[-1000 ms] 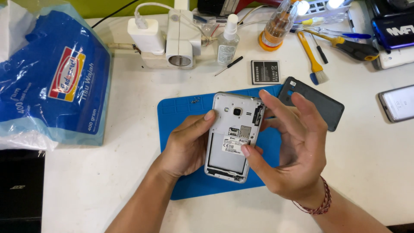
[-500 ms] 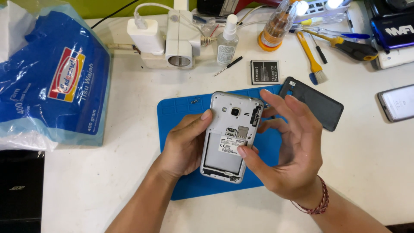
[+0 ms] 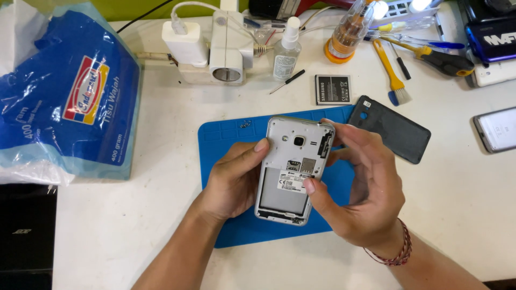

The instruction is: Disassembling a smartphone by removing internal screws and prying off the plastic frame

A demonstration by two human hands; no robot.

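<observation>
An opened white phone (image 3: 293,166) with its back cover and battery removed is held face down over a blue work mat (image 3: 231,139). My left hand (image 3: 231,180) grips its left edge, thumb near the top. My right hand (image 3: 360,193) grips the right edge, with the thumb resting on the label in the battery bay and a finger on the top right corner. The dark back cover (image 3: 392,129) lies to the right, partly on the mat. The black battery (image 3: 332,89) lies just beyond the mat.
A blue tissue pack (image 3: 70,102) sits at the left. A white charger and adapter (image 3: 209,45), a spray bottle (image 3: 286,51), a small screwdriver (image 3: 287,81), a yellow brush (image 3: 392,72) and more tools line the back. Another phone (image 3: 497,129) lies at the right edge.
Both hands have shifted the phone slightly; my right thumb stays on the battery bay label. Nothing else on the table has moved.
</observation>
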